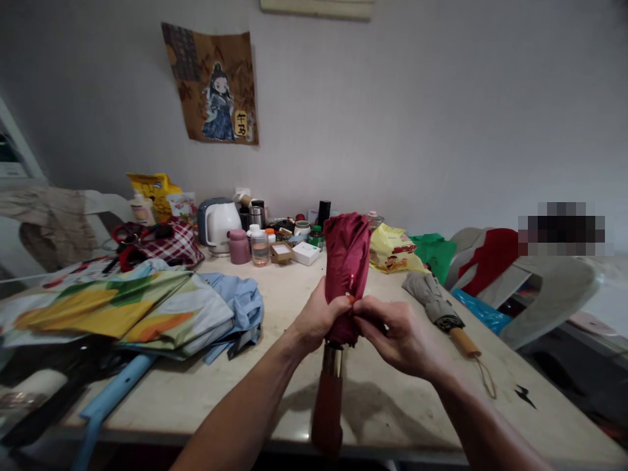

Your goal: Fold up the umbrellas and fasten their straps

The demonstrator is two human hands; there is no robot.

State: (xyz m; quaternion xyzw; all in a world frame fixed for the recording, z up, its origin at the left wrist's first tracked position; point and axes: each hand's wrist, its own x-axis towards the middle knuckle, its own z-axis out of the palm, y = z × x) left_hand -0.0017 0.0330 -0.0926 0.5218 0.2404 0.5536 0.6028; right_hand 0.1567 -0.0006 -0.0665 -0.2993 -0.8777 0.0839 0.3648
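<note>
A dark red folded umbrella (347, 255) is held upright in front of me, its brown handle (327, 409) pointing down toward the table's front edge. My left hand (321, 314) wraps around the lower part of its rolled canopy, the thumb lying across the front. From the other side my right hand (387, 330) pinches at the canopy near that thumb. What sits between the right fingertips is too small to make out, perhaps an edge or strap of the cloth.
Loosely folded umbrellas (147, 307) cover the table's left side. A grey umbrella (432, 301) with a wooden handle lies at right. Along the wall stand a white kettle (223, 226), a pink jar (239, 246), small boxes and a yellow bag (395, 248). Chairs flank the table (289, 297).
</note>
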